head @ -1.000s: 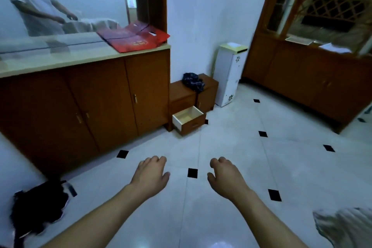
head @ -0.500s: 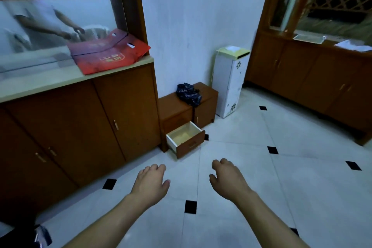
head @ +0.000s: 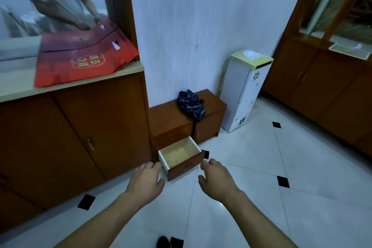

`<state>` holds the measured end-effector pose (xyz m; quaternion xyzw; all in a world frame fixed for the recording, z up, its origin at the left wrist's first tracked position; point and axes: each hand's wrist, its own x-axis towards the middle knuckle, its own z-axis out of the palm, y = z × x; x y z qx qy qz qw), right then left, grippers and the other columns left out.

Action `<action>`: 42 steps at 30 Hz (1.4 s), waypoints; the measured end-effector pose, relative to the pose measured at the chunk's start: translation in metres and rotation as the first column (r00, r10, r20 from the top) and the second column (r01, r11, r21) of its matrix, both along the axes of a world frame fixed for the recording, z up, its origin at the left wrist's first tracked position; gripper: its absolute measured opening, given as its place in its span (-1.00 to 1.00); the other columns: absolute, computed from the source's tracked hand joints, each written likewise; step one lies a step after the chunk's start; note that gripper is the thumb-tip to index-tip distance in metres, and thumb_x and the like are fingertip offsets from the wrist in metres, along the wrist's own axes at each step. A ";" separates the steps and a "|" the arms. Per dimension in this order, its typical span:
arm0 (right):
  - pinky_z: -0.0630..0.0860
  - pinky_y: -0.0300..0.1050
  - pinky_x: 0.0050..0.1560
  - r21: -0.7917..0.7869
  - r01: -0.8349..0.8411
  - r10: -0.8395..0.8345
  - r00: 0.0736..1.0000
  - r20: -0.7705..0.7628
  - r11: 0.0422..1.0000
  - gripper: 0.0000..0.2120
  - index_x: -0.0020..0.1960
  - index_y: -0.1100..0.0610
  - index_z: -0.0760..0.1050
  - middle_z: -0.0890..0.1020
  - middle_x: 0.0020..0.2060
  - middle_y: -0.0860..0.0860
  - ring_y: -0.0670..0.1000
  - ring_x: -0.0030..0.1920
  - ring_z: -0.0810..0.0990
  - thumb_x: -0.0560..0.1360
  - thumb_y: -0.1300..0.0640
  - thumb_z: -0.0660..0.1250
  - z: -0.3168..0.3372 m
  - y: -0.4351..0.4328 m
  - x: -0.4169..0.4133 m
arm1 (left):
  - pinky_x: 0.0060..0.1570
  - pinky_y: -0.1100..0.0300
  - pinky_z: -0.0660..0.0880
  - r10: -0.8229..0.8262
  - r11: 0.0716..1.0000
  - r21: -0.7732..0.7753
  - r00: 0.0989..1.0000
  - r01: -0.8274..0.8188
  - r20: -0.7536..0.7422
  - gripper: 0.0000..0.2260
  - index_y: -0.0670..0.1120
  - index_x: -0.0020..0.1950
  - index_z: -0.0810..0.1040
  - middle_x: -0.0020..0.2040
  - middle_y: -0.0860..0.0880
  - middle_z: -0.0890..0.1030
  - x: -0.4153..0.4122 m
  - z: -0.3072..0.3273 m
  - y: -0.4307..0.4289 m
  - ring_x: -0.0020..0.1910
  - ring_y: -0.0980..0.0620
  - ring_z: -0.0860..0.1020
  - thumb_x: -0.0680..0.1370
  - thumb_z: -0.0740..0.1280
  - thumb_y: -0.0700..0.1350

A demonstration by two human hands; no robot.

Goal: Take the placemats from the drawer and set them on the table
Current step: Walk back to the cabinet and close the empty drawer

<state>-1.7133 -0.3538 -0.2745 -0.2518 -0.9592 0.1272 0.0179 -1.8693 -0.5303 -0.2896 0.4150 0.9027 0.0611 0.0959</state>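
A person closes in on a low cabinet (head: pixel 187 119) whose bottom drawer (head: pixel 181 157) stands pulled out over the tiled floor (head: pixel 261 167); a second ago it lay well ahead, now it sits just beyond both outstretched hands; the left hand (head: pixel 146 182) hangs near its left corner, the right hand (head: pixel 218 180) near its front, each grip loosely curled and holding nothing; the drawer's pale interior appears bare, with no placemats visible anywhere in view; a red bag (head: pixel 80 62) lies on the sideboard surface (head: pixel 124 71); the approach suggests the drawer is about to be searched or shut.
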 end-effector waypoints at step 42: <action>0.55 -0.07 -0.09 -0.626 0.780 -0.147 0.620 0.770 0.009 -0.92 -0.08 0.19 0.53 0.62 -0.19 0.16 0.10 -0.20 0.61 0.54 0.33 0.29 -0.591 0.454 -0.337 | 0.12 0.12 0.47 0.713 0.048 -0.481 -0.307 -0.875 0.631 -0.73 -0.12 0.16 0.56 0.09 -0.06 0.60 -0.196 -0.567 0.411 0.05 -0.07 0.57 0.48 0.41 -0.11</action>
